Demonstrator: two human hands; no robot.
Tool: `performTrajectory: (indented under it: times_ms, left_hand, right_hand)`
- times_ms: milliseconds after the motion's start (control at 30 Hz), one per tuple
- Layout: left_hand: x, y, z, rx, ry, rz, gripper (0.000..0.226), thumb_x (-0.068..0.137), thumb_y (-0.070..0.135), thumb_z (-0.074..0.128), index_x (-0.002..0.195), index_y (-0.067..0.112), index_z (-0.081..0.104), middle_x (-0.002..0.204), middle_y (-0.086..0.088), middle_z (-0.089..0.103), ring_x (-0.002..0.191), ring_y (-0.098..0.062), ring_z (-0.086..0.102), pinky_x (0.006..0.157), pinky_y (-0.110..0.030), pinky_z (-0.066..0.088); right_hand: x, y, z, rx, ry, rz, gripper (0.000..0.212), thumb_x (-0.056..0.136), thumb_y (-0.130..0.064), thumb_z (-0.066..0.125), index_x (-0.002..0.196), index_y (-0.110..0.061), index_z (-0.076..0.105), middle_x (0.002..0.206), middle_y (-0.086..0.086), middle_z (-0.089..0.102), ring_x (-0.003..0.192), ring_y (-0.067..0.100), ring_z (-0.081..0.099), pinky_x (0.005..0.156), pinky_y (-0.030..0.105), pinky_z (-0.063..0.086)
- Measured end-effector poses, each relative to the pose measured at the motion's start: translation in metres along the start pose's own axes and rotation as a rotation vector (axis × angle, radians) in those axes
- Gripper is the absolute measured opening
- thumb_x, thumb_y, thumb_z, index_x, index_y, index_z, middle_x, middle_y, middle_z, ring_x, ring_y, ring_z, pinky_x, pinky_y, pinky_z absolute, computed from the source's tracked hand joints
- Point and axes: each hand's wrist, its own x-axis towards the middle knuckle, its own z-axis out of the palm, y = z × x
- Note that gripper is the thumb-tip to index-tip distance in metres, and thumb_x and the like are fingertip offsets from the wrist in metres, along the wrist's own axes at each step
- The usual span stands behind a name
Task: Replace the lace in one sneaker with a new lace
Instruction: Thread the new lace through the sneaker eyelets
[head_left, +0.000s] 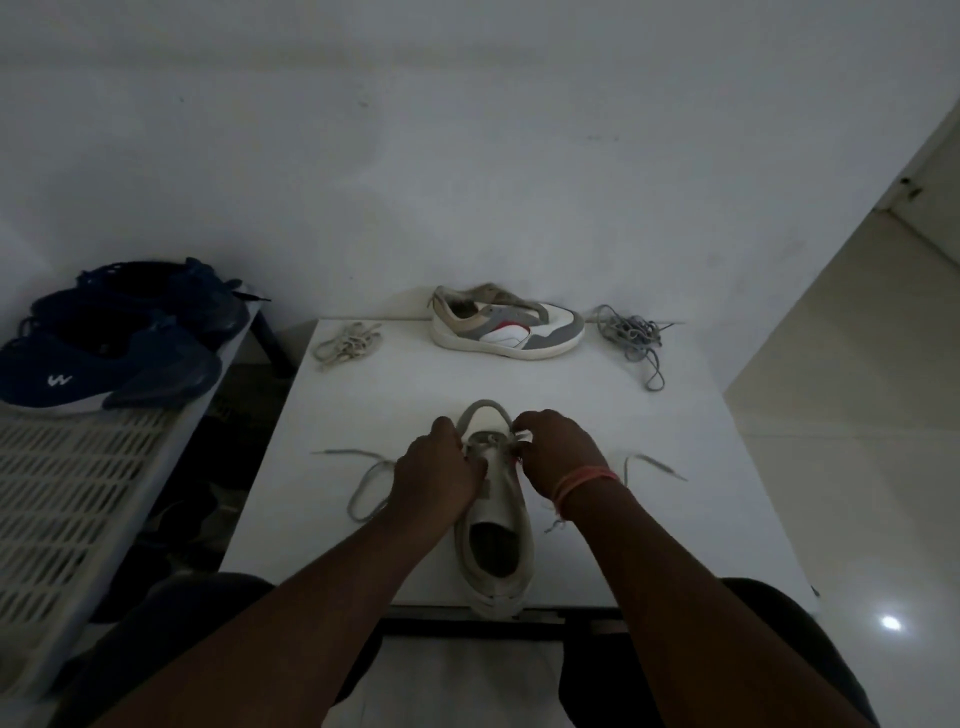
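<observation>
A white desk (405, 525) stands before a pale grey-white wall (467, 156). On the near side lies an off-white sneaker (497, 551) with a dark inside, threaded with a pale grey lace (363, 480). At the far side lies a second sneaker (506, 327), white with grey panels, a beige heel and a red stripe. Far left of it lies a cream lace bundle (347, 340); far right, a grey lace bundle (631, 335). The right wrist wears a pink-orange band (584, 480). On the left, dark blue shoes (119, 343) with a small white logo and white soles sit on a white slotted rack (72, 467). The floor (857, 441) on the right is glossy cream.
</observation>
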Motion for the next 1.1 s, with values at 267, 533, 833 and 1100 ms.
performTrajectory:
  times_ms: [267, 533, 833, 1100]
  left_hand:
    - [0.019, 0.005, -0.006, 0.094, -0.137, -0.096, 0.026, 0.093, 0.021, 0.056, 0.110, 0.004, 0.063, 0.121, -0.020, 0.065, 0.116, -0.038, 0.060, 0.087, -0.034, 0.047]
    - [0.011, 0.026, -0.023, 0.033, -0.149, 0.006, 0.025, 0.088, 0.027, 0.061, 0.109, 0.013, 0.063, 0.113, -0.010, 0.067, 0.103, -0.029, 0.065, 0.076, -0.030, 0.044]
    - [0.014, 0.029, -0.051, -0.850, -0.670, 0.087, 0.029, 0.093, 0.030, 0.063, 0.112, 0.010, 0.072, 0.089, -0.007, 0.068, 0.091, -0.025, 0.068, 0.097, -0.043, 0.051]
    - [0.030, -0.001, -0.075, -0.553, -0.644, -0.008, 0.036, 0.105, 0.034, 0.051, 0.084, 0.012, 0.071, 0.065, 0.001, 0.054, 0.064, -0.014, 0.051, 0.075, -0.033, 0.044]
  right_hand:
    - [0.018, 0.022, -0.027, 0.046, 0.255, 0.340, 0.019, 0.084, -0.025, 0.059, 0.092, -0.010, 0.069, 0.090, 0.010, 0.069, 0.089, 0.033, 0.067, 0.072, 0.028, 0.045]
    - [0.009, 0.007, -0.062, 0.801, -0.252, 0.253, 0.029, 0.100, -0.029, 0.056, 0.093, -0.004, 0.070, 0.071, 0.004, 0.061, 0.053, 0.012, 0.043, 0.051, 0.024, 0.036]
    - [0.008, -0.016, -0.068, 1.633, -0.191, 0.030, 0.023, 0.098, -0.017, 0.056, 0.119, -0.009, 0.063, 0.076, -0.002, 0.055, 0.051, 0.009, 0.032, 0.046, 0.023, 0.022]
    - [0.026, 0.027, -0.064, 1.529, 0.398, 0.531, 0.005, 0.094, -0.011, 0.061, 0.096, -0.011, 0.066, 0.071, 0.002, 0.059, 0.045, 0.009, 0.039, 0.040, 0.019, 0.031]
